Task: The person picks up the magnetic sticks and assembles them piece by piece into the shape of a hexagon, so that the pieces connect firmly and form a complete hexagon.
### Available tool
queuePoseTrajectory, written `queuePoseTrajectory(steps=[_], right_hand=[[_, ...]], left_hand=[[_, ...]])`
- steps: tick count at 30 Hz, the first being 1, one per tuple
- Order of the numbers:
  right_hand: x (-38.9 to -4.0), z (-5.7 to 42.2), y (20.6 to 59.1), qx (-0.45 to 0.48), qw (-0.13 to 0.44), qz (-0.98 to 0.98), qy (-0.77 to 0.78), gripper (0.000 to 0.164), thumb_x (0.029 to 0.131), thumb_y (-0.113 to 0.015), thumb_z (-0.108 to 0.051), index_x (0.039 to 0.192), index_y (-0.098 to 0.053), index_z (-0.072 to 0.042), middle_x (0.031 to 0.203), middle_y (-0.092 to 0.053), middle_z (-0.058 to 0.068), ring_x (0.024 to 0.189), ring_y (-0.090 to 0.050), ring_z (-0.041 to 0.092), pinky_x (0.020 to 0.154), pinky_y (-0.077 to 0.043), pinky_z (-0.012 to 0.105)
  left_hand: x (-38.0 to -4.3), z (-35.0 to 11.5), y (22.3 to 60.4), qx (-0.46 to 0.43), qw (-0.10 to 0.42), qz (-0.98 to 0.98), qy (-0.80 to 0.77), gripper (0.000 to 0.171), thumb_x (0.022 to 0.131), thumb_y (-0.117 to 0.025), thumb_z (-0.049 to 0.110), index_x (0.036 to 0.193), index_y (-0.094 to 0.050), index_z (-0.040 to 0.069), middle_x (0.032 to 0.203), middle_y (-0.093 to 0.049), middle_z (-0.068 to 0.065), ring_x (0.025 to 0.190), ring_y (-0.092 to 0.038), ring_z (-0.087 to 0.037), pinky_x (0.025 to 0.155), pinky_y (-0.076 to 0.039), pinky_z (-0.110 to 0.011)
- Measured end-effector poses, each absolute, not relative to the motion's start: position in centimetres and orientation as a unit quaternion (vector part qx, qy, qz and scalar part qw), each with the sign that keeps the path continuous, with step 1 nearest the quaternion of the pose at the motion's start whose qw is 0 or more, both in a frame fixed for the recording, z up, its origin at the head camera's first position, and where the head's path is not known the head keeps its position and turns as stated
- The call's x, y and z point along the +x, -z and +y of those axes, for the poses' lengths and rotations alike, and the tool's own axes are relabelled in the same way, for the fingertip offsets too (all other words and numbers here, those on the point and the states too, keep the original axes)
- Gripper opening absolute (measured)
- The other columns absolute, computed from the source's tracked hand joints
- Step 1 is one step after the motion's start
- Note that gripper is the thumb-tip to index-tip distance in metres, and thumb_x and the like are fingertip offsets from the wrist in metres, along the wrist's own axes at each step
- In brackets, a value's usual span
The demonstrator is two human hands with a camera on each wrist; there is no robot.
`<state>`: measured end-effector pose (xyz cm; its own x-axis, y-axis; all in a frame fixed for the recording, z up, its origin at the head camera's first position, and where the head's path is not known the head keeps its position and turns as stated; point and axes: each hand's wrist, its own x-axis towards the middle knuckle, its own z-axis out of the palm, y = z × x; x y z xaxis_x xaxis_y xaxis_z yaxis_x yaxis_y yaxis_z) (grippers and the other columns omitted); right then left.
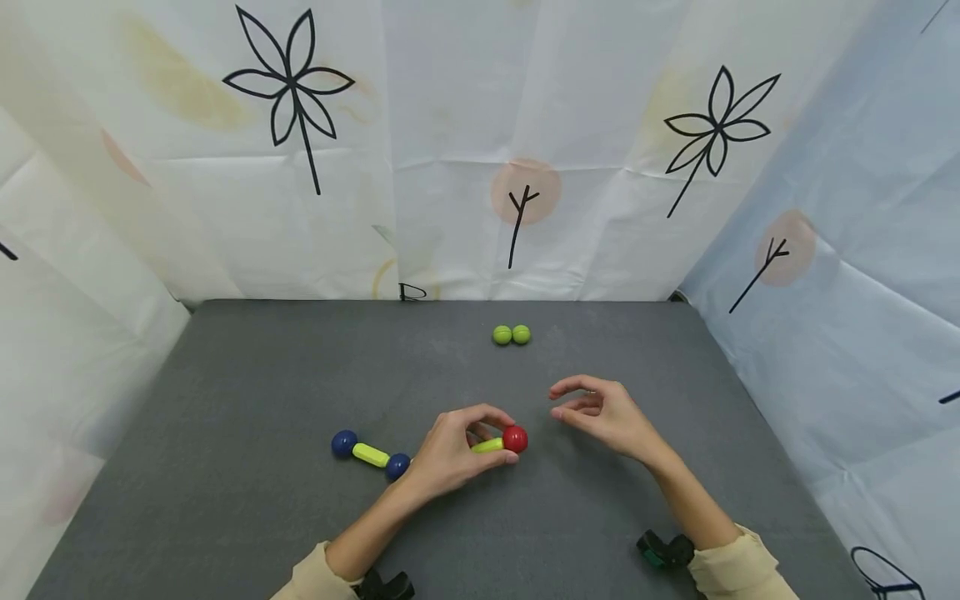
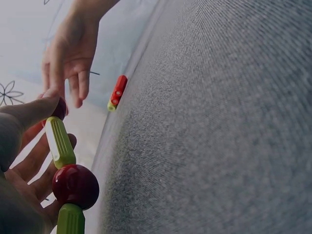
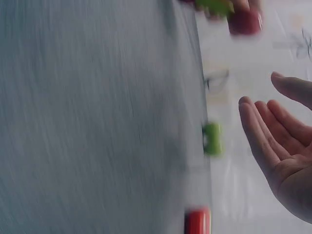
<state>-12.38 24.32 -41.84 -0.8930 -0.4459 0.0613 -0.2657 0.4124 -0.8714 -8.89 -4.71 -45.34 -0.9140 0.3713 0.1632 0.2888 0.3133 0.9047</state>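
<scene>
My left hand (image 1: pixel 450 450) pinches the red ball (image 1: pixel 515 439) at the right end of a chain of balls and yellow-green rods. A yellow-green rod (image 2: pixel 60 142) joins that ball to a second dark red ball (image 2: pixel 75 186), with another rod (image 2: pixel 71 219) beyond it. Further left, two blue balls (image 1: pixel 344 443) with a yellow-green rod (image 1: pixel 371 455) between them appear to belong to the same chain; the hand hides the part between. My right hand (image 1: pixel 611 417) hovers to the right, apart from the red ball, fingers loosely bent and holding nothing.
Two green rod pieces (image 1: pixel 512 335) stand side by side at the back of the grey table (image 1: pixel 247 375). Red rods (image 2: pixel 118 89) lie further off in the left wrist view. Patterned white cloth (image 1: pixel 450 125) hangs behind and at the sides.
</scene>
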Motion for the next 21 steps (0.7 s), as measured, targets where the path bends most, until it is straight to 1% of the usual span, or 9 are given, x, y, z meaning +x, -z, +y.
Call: queuePoseTrajectory(steps=[1, 3, 6, 8, 10, 15, 21], right_hand=[[-12.9, 25.1, 41.9, -0.214, 0.078, 0.842, 0.488, 0.030, 0.100, -0.079, -0.009, 0.128, -0.072, 0.000, 0.124, -0.074, 0.030, 0.098, -0.082, 0.022, 0.081, -0.065, 0.026], [-13.9, 26.7, 42.1, -0.211, 0.055, 0.859, 0.464, 0.029, 0.099, -0.078, -0.008, 0.127, -0.073, 0.000, 0.123, -0.076, 0.029, 0.100, -0.081, 0.018, 0.083, -0.065, 0.026], [-15.3, 29.2, 42.4, -0.199, 0.041, 0.885, 0.418, 0.028, 0.100, -0.078, -0.009, 0.126, -0.074, 0.000, 0.122, -0.078, 0.025, 0.102, -0.080, 0.023, 0.085, -0.064, 0.026], [-16.0, 30.6, 42.6, -0.193, 0.043, 0.900, 0.388, 0.028, 0.101, -0.078, -0.011, 0.126, -0.075, 0.000, 0.121, -0.079, 0.021, 0.105, -0.079, 0.027, 0.088, -0.062, 0.025], [-16.7, 31.8, 42.7, -0.189, 0.060, 0.910, 0.365, 0.028, 0.102, -0.077, -0.013, 0.126, -0.075, -0.001, 0.120, -0.080, 0.018, 0.104, -0.078, 0.028, 0.088, -0.061, 0.025], [-17.8, 33.4, 43.5, -0.193, 0.100, 0.912, 0.349, 0.024, 0.102, -0.077, -0.015, 0.123, -0.078, -0.002, 0.117, -0.081, 0.015, 0.101, -0.076, 0.022, 0.084, -0.060, 0.023], [-18.4, 33.8, 44.3, -0.197, 0.093, 0.910, 0.353, 0.020, 0.103, -0.075, -0.011, 0.121, -0.079, -0.002, 0.113, -0.082, 0.016, 0.098, -0.076, 0.018, 0.081, -0.059, 0.022]], left_hand=[[-8.9, -4.7, 45.4, 0.202, 0.038, 0.810, -0.550, 0.036, 0.084, -0.096, 0.028, 0.116, -0.079, 0.026, 0.113, -0.081, 0.010, 0.092, -0.076, -0.009, 0.082, -0.061, -0.025], [-8.9, -4.7, 45.4, 0.200, 0.040, 0.810, -0.550, 0.036, 0.084, -0.096, 0.028, 0.116, -0.079, 0.026, 0.113, -0.081, 0.010, 0.092, -0.076, -0.011, 0.082, -0.061, -0.025], [-8.8, -4.8, 45.5, 0.198, 0.041, 0.810, -0.550, 0.036, 0.084, -0.096, 0.028, 0.116, -0.079, 0.026, 0.113, -0.081, 0.011, 0.092, -0.076, -0.013, 0.081, -0.060, -0.025], [-8.8, -4.7, 45.6, 0.197, 0.041, 0.812, -0.548, 0.037, 0.084, -0.096, 0.028, 0.116, -0.079, 0.026, 0.112, -0.081, 0.011, 0.092, -0.076, -0.014, 0.080, -0.060, -0.024], [-8.8, -4.7, 45.7, 0.195, 0.041, 0.813, -0.547, 0.036, 0.084, -0.096, 0.028, 0.115, -0.079, 0.027, 0.112, -0.081, 0.012, 0.091, -0.076, -0.014, 0.079, -0.059, -0.024], [-8.7, -4.6, 45.7, 0.191, 0.041, 0.818, -0.541, 0.036, 0.083, -0.096, 0.029, 0.115, -0.079, 0.028, 0.110, -0.080, 0.013, 0.088, -0.073, -0.007, 0.077, -0.057, -0.023], [-8.7, -4.6, 45.8, 0.190, 0.043, 0.818, -0.541, 0.036, 0.083, -0.096, 0.029, 0.115, -0.079, 0.028, 0.110, -0.081, 0.012, 0.087, -0.072, -0.005, 0.077, -0.057, -0.023]])
